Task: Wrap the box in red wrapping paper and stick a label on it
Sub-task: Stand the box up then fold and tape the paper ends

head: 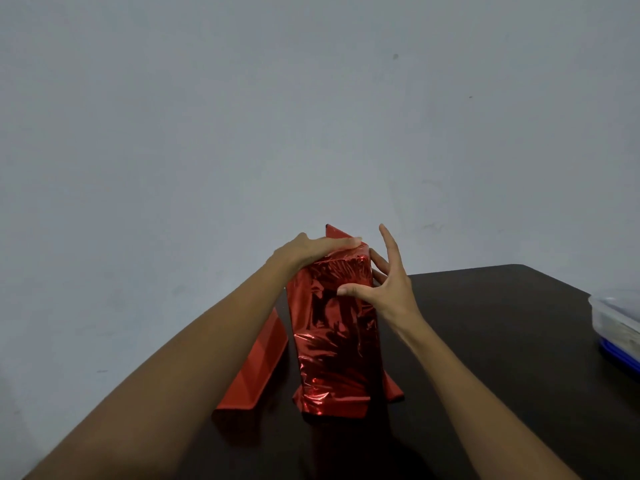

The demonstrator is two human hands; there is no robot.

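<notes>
A box (332, 327) covered in shiny red wrapping paper (256, 368) stands upright on a dark table (485, 341). The left hand (311, 249) presses flat on the box's top, fingers straight. The right hand (388, 289), fingers spread, touches its upper right side. A clear plastic container (616, 323) sits well to the box's right.

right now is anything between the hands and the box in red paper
Nothing visible does. The left hand presses flat on top of the paper-covered box, and the right hand touches its upper right side, thumb on the near face.
</notes>
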